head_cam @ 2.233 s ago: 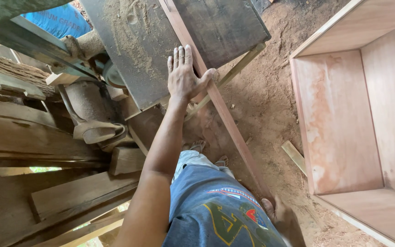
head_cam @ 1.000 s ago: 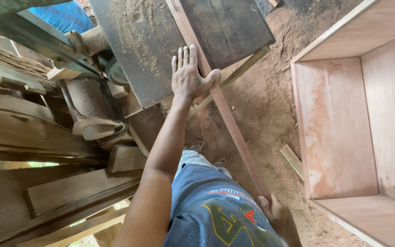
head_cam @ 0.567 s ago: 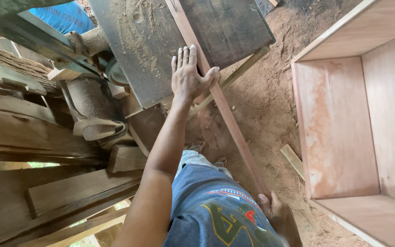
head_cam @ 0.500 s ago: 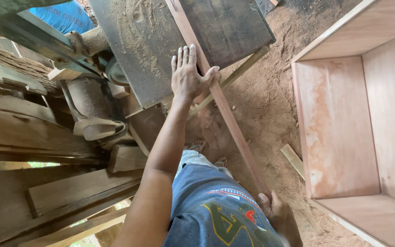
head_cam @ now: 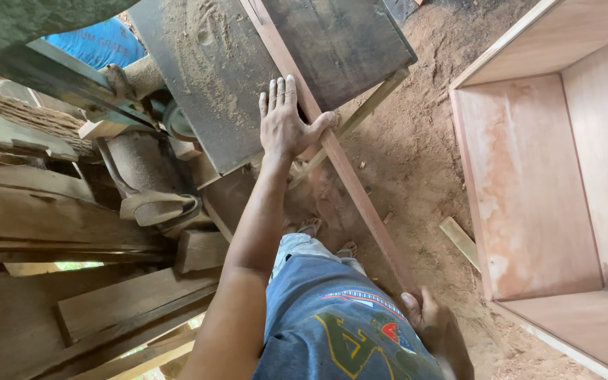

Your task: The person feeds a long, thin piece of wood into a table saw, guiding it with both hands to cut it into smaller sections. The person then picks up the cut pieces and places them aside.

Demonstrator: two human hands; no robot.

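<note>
A person feeds a long wooden strip (head_cam: 350, 179) across a sawdust-covered saw table (head_cam: 205, 77).

Most of the strip's length hangs off the table toward the person. The left hand (head_cam: 286, 123) lies flat, fingers spread, pressing the strip down; the right hand (head_cam: 434, 327) grips its near end.

Soft even daylight, brightest on the plywood cabinet (head_cam: 529, 176), dim shade over the stacked timber (head_cam: 43, 211), sharp focus, slight wide-angle stretch at edges

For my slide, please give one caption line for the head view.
Left hand presses a long reddish wooden strip on a sawdust-covered machine table; right hand holds its near end.
</note>
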